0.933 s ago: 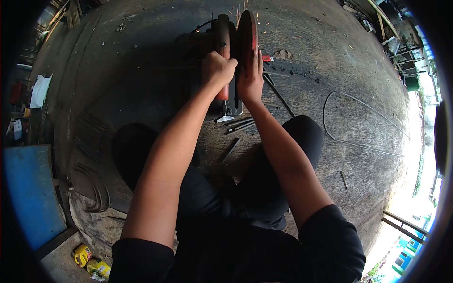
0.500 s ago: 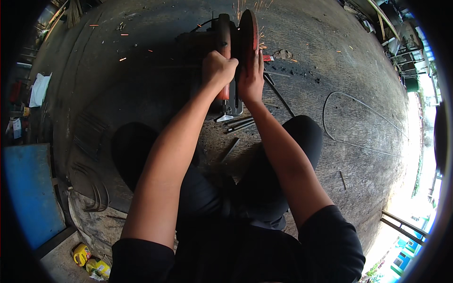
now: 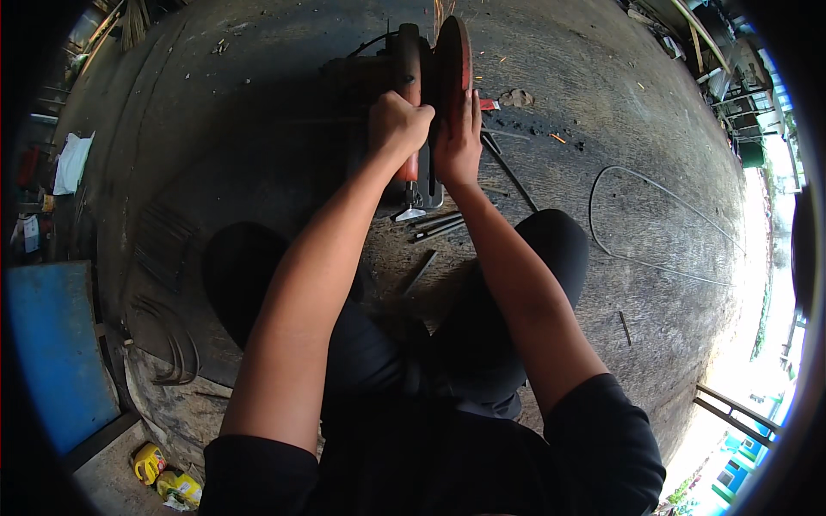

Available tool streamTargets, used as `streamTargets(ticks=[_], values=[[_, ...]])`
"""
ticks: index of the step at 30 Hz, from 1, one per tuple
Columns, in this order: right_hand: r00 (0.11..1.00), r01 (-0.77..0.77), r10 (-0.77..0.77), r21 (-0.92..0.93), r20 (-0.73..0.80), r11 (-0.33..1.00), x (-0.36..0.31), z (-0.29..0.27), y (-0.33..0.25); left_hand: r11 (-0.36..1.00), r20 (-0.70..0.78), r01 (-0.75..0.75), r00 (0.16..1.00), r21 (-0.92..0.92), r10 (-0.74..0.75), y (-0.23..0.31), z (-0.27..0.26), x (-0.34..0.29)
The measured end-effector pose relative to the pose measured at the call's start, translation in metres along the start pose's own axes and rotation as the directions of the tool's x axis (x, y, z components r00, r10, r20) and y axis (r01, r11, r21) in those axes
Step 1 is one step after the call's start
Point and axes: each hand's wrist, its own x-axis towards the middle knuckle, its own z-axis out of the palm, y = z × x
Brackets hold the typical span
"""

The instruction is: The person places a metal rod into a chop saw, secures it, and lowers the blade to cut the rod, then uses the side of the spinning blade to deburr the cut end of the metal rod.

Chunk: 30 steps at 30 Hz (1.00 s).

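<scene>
Scuffed dark floor (image 3: pixel 533 52), blue panel (image 3: pixel 56 353), left fingers (image 3: pixel 420 117) round red handle (image 3: pixel 411 168), right fingers (image 3: pixel 472 112) straight against red-edged disc (image 3: pixel 453 69)

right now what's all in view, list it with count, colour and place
machine: one, dark, top centre
bar: one, red-orange, on the machine
disc: one, dark with red edge, right of bar
sparks: several, orange, mostly near disc's top
rods: several, dark, floor below the machine
wire loop: one, grey, floor at right
blue panel: one, blue, left
white sheet: one, white, upper left
packages: two, yellow, lower left
edge clutter: uncountable, mixed, both sides
legs: two, black, centre
left grip: one, bare, around bar
right grip: one, bare, against disc
</scene>
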Motion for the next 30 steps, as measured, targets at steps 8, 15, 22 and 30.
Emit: streamTargets(ticks=[8, 15, 22, 30], values=[[1.0, 0.002, -0.002, -0.008, -0.004, 1.0, 0.0, 0.001, 0.001, 0.999, -0.058, -0.033, 0.998, 0.028, 0.034, -0.009, 0.008, 0.004], [1.0, 0.004, -0.004, -0.002, 0.002, 1.0, -0.001, 0.0, 0.001, 1.0, -0.004, -0.012, 1.0, 0.009, 0.012, -0.005, 0.005, 0.003], [1.0, -0.01, 0.01, 0.008, 0.005, 1.0, -0.001, 0.002, 0.001, 0.999, -0.045, -0.023, 0.999, 0.031, 0.024, -0.008, 0.006, 0.004], [1.0, -0.014, 0.014, 0.008, -0.002, 1.0, -0.002, 0.001, 0.001, 1.0, 0.007, -0.01, 1.0, 0.006, 0.01, -0.003, 0.002, 0.001]])
